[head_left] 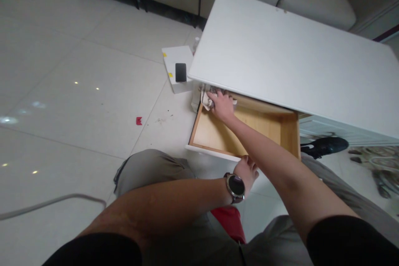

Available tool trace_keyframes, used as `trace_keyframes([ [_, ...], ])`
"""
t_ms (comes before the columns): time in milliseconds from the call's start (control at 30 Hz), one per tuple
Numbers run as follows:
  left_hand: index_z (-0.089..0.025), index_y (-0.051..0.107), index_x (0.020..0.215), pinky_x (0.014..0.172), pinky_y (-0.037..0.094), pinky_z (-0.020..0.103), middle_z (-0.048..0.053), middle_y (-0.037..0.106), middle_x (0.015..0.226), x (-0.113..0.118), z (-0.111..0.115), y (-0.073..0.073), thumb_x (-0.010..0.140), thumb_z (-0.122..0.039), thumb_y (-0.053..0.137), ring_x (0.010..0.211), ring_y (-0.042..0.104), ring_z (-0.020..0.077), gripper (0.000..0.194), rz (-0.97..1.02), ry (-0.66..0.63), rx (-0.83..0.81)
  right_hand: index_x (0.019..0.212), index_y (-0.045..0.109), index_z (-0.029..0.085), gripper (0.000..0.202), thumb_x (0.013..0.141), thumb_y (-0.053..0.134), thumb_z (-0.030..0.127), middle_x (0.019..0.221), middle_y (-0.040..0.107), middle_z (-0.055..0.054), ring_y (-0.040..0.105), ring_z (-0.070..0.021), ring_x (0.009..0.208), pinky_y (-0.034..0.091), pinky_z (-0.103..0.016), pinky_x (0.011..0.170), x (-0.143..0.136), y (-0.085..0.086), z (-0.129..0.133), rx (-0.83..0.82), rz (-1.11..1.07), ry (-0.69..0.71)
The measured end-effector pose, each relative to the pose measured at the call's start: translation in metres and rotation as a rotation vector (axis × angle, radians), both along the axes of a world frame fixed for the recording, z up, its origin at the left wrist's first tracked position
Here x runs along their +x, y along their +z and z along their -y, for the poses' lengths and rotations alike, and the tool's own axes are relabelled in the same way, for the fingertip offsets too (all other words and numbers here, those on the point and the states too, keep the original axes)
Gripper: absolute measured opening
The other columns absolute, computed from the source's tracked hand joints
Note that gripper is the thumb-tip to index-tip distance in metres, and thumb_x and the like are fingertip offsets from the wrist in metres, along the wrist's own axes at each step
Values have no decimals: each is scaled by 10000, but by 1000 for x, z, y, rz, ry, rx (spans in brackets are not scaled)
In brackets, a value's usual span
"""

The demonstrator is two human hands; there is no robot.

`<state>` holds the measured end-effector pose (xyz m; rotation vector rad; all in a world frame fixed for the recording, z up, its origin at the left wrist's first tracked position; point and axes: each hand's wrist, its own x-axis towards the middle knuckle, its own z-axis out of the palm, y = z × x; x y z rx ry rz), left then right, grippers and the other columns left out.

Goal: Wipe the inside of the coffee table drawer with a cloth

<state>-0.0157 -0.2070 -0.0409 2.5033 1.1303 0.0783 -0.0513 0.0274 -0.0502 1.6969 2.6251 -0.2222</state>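
Drawer [215,129]: is sticking out from under the white counter [280,50], showing its wooden inside.
Cloth [205,102]: is lying bunched at the drawer's far left corner, partly covering the rim; the hand is hiding how far it is reaching inside.
Right hand [222,104]: is resting on the cloth with fingers spread; whether the tips are pinching a fold, I cannot tell.
Left hand [247,174]: is curling its fingers over the drawer's front edge; the right forearm [268,145] is partly covering the grip.
Cloth's feel: is looking light, soft and limp; a flat palm or gathered fold is seeming the best hold.
Drawer's feel: is looking stiff and heavier; the middle of its front edge is seeming the place to take hold.
Box [179,56]: is standing on the floor [137,79] left of the drawer, carrying a black slab [181,72].
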Motion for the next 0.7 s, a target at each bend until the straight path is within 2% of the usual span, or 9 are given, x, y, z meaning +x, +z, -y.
trace_keyframes([
  [133, -292, 804, 1083, 942, 458, 410, 65, 667, 1308, -10, -3, 12, 955, -228, 609, 1249, 508, 252, 242, -133, -146, 121, 1551, 460, 350, 607, 950, 547, 373, 1609, 388, -129, 305, -488, 1369, 231, -696, 1072, 31, 6, 1, 37, 118, 47],
  [233, -307, 793, 1090, 890, 445, 385, 52, 646, 1321, -18, -5, 20, 1013, -223, 530, 1225, 507, 231, 286, -134, -161, 169, 1519, 509, 344, 586, 937, 557, 385, 1597, 409, -128, 315, -477, 1365, 244, -668, 1072, 69, 6, 6, 69, 182, -9],
  [400, -292, 783, 1109, 886, 433, 384, 64, 614, 1366, -22, -6, 23, 1023, -206, 507, 1233, 507, 239, 302, -116, -181, 170, 1494, 561, 334, 588, 909, 551, 393, 1557, 451, -160, 367, -472, 1314, 322, -625, 1005, 167, 10, 25, 77, 371, -182],
  [500, -271, 779, 1118, 895, 433, 381, 78, 613, 1363, -22, -7, 24, 1034, -206, 488, 1244, 505, 240, 310, -103, -199, 155, 1426, 639, 268, 538, 912, 538, 388, 1558, 443, -200, 371, -480, 1308, 328, -628, 972, 231, 14, 40, 102, 499, -273],
  [567, -256, 778, 1120, 904, 435, 381, 82, 611, 1360, -22, -8, 25, 1045, -214, 473, 1250, 503, 241, 317, -108, -198, 147, 1352, 695, 243, 487, 915, 525, 376, 1505, 498, -211, 361, -486, 1316, 327, -639, 958, 264, 16, 48, 67, 577, -292],
  [633, -253, 776, 1126, 911, 439, 379, 79, 611, 1359, -21, -8, 25, 1051, -221, 467, 1256, 502, 240, 320, -113, -193, 144, 1294, 728, 235, 455, 914, 511, 360, 1440, 551, -217, 364, -480, 1316, 328, -648, 954, 284, 17, 54, 11, 626, -272],
  [700, -256, 777, 1125, 923, 443, 381, 75, 612, 1363, -20, -7, 24, 1050, -228, 472, 1256, 507, 241, 315, -119, -183, 151, 1281, 730, 232, 453, 909, 499, 348, 1407, 574, -221, 374, -466, 1314, 334, -650, 957, 290, 18, 61, -31, 653, -255],
])
